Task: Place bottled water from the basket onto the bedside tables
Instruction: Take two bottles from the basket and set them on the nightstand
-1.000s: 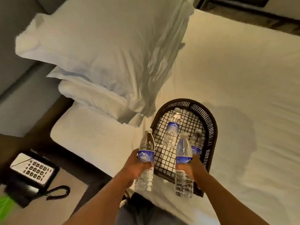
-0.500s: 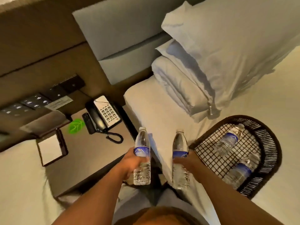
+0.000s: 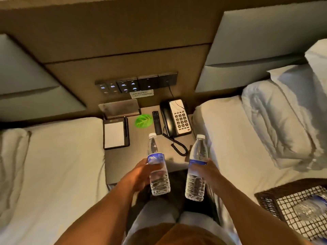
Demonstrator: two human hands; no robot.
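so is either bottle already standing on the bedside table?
No: the left bottle and the right bottle are both held upright in the hands, above the near edge of the bedside table.

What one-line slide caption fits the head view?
Each hand, left and right, holds a water bottle upright above the bedside table.

One head-worn view looks steeply down at the bedside table (image 3: 139, 160) between two beds, seemingly close.
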